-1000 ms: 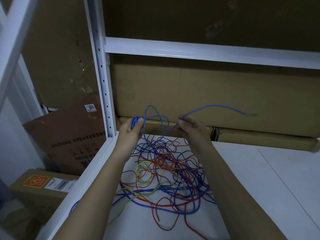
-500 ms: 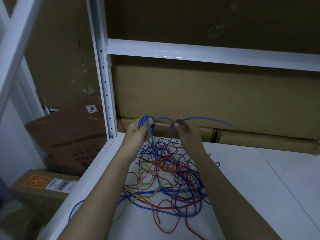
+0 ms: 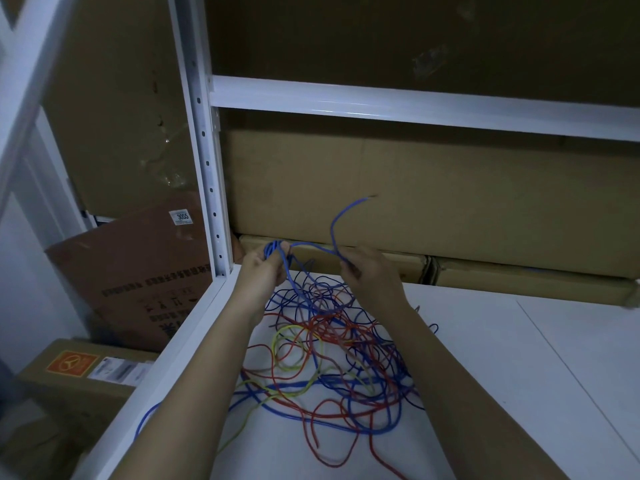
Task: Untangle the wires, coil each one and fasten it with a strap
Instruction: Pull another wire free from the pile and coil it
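So the left hand (image 3: 261, 268) has its fingers curled round a small blue coil (image 3: 274, 250), holding it up near the back left corner of the shelf (image 3: 519, 358), right by the white post (image 3: 204, 150). The right hand (image 3: 367, 271) pinches the same blue wire (image 3: 334, 230) a bit further along, and the free end sticks up past it toward the cardboard boxes (image 3: 415, 188) behind. Looks to me like it's feeding the next loop onto the coil while keeping the slack taut. The rest of the tangle (image 3: 332, 358), red, blue and yellow, sits on the shelf under both forearms. Can't spot any strap.
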Tool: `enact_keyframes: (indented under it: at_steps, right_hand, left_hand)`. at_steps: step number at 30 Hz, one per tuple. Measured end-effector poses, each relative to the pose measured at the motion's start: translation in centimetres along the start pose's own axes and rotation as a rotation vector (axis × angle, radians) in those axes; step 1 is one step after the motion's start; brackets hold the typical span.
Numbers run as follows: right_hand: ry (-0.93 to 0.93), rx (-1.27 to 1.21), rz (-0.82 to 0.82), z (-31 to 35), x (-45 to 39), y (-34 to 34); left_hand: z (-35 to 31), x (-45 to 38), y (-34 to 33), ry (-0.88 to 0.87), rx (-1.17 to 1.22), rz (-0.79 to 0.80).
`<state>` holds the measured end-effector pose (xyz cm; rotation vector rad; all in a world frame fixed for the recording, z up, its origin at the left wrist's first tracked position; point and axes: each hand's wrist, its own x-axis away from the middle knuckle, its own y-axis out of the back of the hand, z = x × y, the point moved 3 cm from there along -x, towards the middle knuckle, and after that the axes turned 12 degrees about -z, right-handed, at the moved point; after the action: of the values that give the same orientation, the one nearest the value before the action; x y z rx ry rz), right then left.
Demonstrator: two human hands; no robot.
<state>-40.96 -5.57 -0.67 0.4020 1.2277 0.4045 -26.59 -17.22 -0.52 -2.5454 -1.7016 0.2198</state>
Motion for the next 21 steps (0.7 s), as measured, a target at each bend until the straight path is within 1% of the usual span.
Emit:
enact_keyframes:
  at_steps: [4,5,8,10,12,14,16,18,19,21]
  right_hand:
    - [-0.195,-0.232,0.108,-1.0,0.0,-0.8]
    - [-0.215,-0.245,0.123,-1.0,-0.1,-0.9]
    - [-0.201,-0.268,0.110,-1.0,-0.1,-0.8]
    - [-0.227,-0.255,0.143,-1.1,0.0,-0.7]
    - [-0.288,-0.211,0.140,-2.0,0.3,-0.5]
    - [-0.286,-0.091,0.074,-3.2,0.7,0.2]
    - [-0.226,0.134,0.005,-4.2,1.4,1.0]
    - [-0.208,0.372,-0.034,-5.0,2.0,1.3]
    - [-0.199,0.471,0.006,-5.4,2.3,1.1]
    - [-0.196,0.659,0.183,-5.9,2.8,0.5]
  left_hand:
    - [-0.1,-0.1,0.3,-0.030,-0.005,0.026]
    - [-0.1,0.0,0.3,-0.044,0.002,0.041]
    - [-0.1,-0.1,0.4,-0.067,-0.022,0.043]
    - [0.0,-0.4,0.7,-0.049,-0.021,0.001]
    - [0.0,-0.9,1.4,-0.014,0.043,-0.077]
    - [-0.2,-1.6,2.5,-0.015,0.083,-0.158]
    - [-0.4,-2.1,3.5,-0.042,0.083,-0.218]
    - [-0.4,-2.5,4.0,-0.055,0.089,-0.279]
    - [-0.4,-2.6,4.1,-0.060,0.096,-0.313]
    - [-0.5,-2.6,4.1,-0.076,0.126,-0.375]
